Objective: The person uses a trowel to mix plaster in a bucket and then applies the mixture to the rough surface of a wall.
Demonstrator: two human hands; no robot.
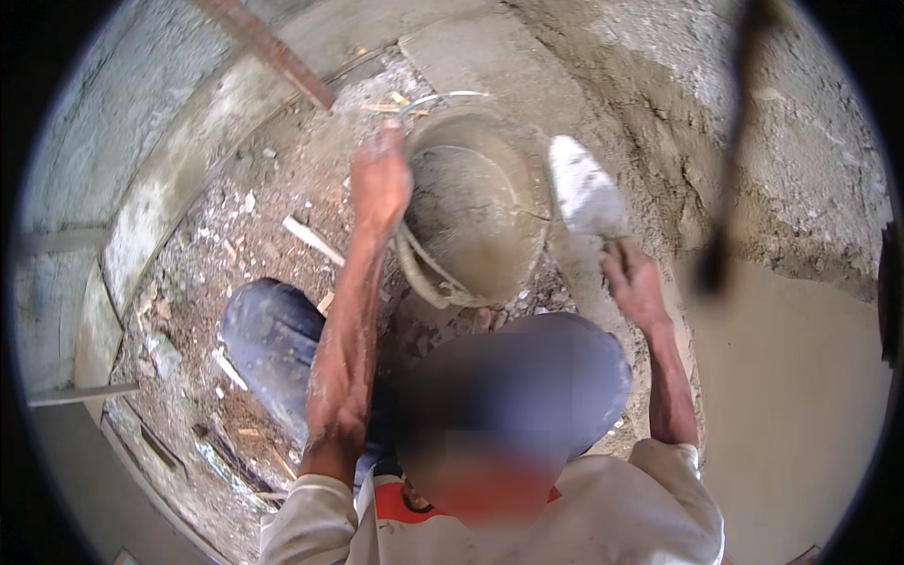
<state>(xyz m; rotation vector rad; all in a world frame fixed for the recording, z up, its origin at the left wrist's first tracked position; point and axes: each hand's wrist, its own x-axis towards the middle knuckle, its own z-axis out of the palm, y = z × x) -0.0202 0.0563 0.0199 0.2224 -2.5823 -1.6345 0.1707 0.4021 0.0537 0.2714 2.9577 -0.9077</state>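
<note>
your left hand [379,179] is stretched forward with its grip closed over the near-left rim of the bucket [476,221], fingers curled on the edge where the wire handle [443,97] rises behind them. the bucket is round, coated in grey mortar inside and out, and tilted so that its mouth faces up toward you; it rests on the rubble floor [254,235] directly ahead of your knees, between your two hands. a pale band, seemingly part of its rim or a strap, hangs loose along its lower left side. your right hand [633,282] has its grip clamped on the handle of a trowel [584,193], whose flat pointed blade, smeared pale grey, stands just beside the right edge of the bucket; i cannot tell whether blade and bucket touch. your left knee [273,348], in blue cloth, sits low left of the bucket. scraps of wood and stone chips litter the floor to the left. a rusty bar [273,52] leans at top left against a curved cement ledge [179,179]. a rough wall [753,132] runs at right, with a smooth tan plastered surface [791,377] below it. a dark blurred strap [730,151] hangs close before the camera at right.
</note>
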